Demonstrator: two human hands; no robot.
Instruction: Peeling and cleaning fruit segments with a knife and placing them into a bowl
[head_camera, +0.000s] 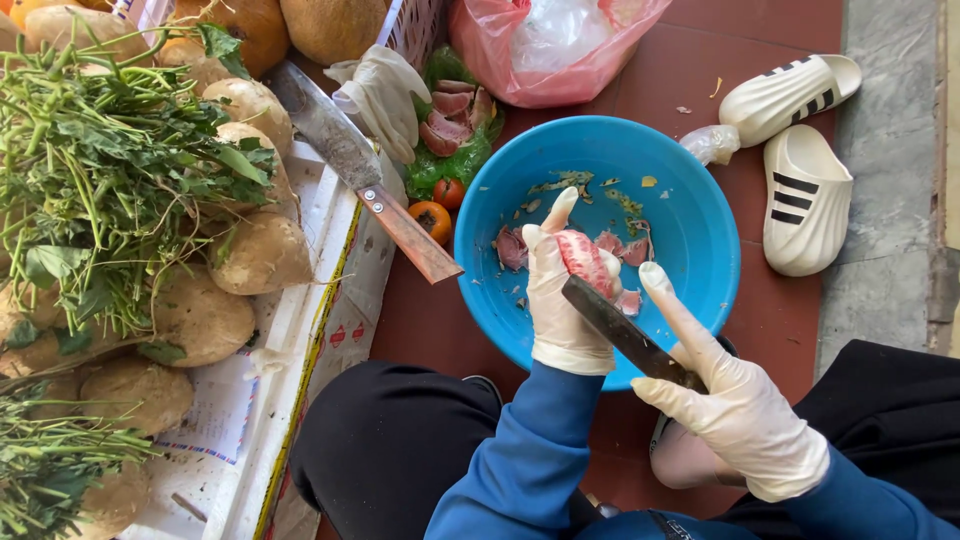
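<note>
Pink fruit piece (586, 262) gripped in left hand (560, 300) over bowl (690, 180); right hand (735, 400) clasps knife (620, 330) (blade slanting up-left, touching fruit)

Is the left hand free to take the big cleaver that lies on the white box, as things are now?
Probably not at once. The left hand is closed around a pink fruit piece over the blue bowl. The cleaver lies uncovered with its wooden handle pointing toward the bowl, so only the fruit occupies the hand.
</note>
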